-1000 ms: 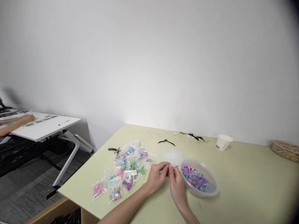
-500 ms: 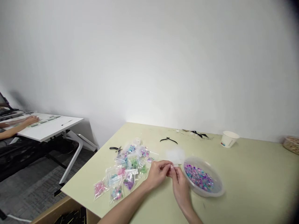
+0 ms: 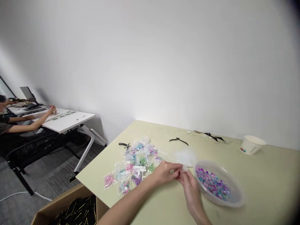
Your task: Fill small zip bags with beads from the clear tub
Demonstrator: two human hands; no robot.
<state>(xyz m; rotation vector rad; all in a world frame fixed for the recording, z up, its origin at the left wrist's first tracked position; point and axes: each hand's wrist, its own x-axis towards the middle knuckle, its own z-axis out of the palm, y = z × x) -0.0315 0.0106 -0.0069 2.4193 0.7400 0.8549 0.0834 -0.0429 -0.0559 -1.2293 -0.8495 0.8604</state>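
Observation:
My left hand [image 3: 167, 172] and my right hand [image 3: 191, 187] meet fingertip to fingertip above the table. Both are closed in a pinch on a small clear plastic bag [image 3: 185, 168], mostly hidden by the fingers. Just behind them lies a whitish, translucent pile [image 3: 184, 156] that looks like more bags. Close to my right hand stands a clear plastic bowl [image 3: 234, 190] with many purple, pink and blue beads [image 3: 213, 184]. On the left of my hands, several zip bags of coloured beads [image 3: 137, 178] lie in a loose heap.
Black-handled pliers [image 3: 125, 145] and another black hand tool [image 3: 178, 140] lie farther back. A white paper cup [image 3: 252, 144] and black scraps [image 3: 213, 137] are near the wall. A cardboard box [image 3: 58, 200] stands below the table's left edge. A co-worker's arm [image 3: 35, 123] rests at a white table [image 3: 67, 122].
The view has turned left, so everything appears shifted right. My hands stay together at the fingertips, with the fingers slightly shifted. The co-worker's hand is raised more.

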